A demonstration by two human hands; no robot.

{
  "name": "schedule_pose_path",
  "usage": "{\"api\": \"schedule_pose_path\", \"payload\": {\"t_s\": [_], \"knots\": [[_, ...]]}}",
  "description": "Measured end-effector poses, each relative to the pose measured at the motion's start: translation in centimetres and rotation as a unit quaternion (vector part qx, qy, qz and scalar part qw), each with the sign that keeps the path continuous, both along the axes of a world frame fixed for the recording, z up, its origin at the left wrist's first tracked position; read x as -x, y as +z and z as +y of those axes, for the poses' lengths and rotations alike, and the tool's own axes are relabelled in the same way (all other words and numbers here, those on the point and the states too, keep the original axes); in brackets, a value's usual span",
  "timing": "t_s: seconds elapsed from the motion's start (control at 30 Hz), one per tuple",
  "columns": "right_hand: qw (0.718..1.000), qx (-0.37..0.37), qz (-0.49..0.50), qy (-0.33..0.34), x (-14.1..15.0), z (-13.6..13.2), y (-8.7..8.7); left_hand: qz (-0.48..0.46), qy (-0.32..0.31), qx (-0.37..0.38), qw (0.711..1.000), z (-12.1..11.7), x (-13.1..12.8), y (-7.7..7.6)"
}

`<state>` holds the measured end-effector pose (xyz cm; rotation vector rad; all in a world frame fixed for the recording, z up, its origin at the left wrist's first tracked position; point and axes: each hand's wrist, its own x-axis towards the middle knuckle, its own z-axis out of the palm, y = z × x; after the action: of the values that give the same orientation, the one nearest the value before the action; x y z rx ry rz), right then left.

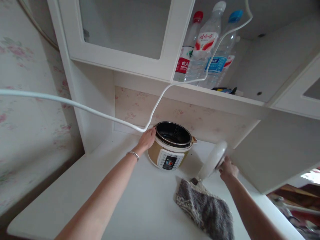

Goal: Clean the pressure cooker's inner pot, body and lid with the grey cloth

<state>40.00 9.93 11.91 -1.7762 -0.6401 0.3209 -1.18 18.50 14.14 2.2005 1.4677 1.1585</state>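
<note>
A gold-and-white electric pressure cooker (170,153) stands open on the white counter (75,196), its dark inner pot showing. My left hand (147,139) rests against the cooker's left rim, fingers curled on it. A silver bracelet sits on that wrist. My right hand (227,168) is closed on the white lid (213,160), which it holds tilted on edge to the right of the cooker, just above the counter.
A grey knitted cloth (206,210) lies on the counter under the lid. A white cable (75,105) runs across from the left to behind the cooker and up. Water bottles (207,46) stand on the shelf above. An open cabinet door (272,153) hangs at right.
</note>
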Motion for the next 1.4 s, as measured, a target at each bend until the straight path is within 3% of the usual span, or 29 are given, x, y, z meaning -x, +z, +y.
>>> {"api": "schedule_pose_path", "payload": {"t_s": [0.13,0.27,0.43,0.57,0.7,0.9,1.07,1.4], "knots": [[0.974,0.094,-0.203,-0.029,1.5,0.2,3.7,0.016,0.001,0.030,0.999,0.7,0.9,0.6],[0.945,0.074,-0.316,0.030,3.9,0.7,8.6,0.015,0.000,0.023,1.000,1.0,1.1,0.5],[0.893,0.044,-0.438,0.099,9.9,1.8,15.0,0.022,0.014,0.049,0.998,1.5,1.4,0.8],[0.833,0.060,-0.525,0.164,15.1,4.1,17.9,0.008,0.010,0.044,0.999,1.4,1.8,1.1],[0.791,0.077,-0.574,0.195,18.9,7.0,18.3,0.010,0.021,0.039,0.999,1.0,1.8,1.3],[0.759,0.139,-0.585,0.248,22.1,10.4,16.4,0.000,0.061,0.045,0.997,0.6,1.2,1.2],[0.738,0.169,-0.595,0.270,22.8,11.9,15.0,-0.044,0.069,0.053,0.995,0.2,0.7,0.8],[0.688,0.160,-0.639,0.305,22.9,12.9,14.8,-0.052,0.048,0.070,0.995,-0.3,1.2,0.9]]}}
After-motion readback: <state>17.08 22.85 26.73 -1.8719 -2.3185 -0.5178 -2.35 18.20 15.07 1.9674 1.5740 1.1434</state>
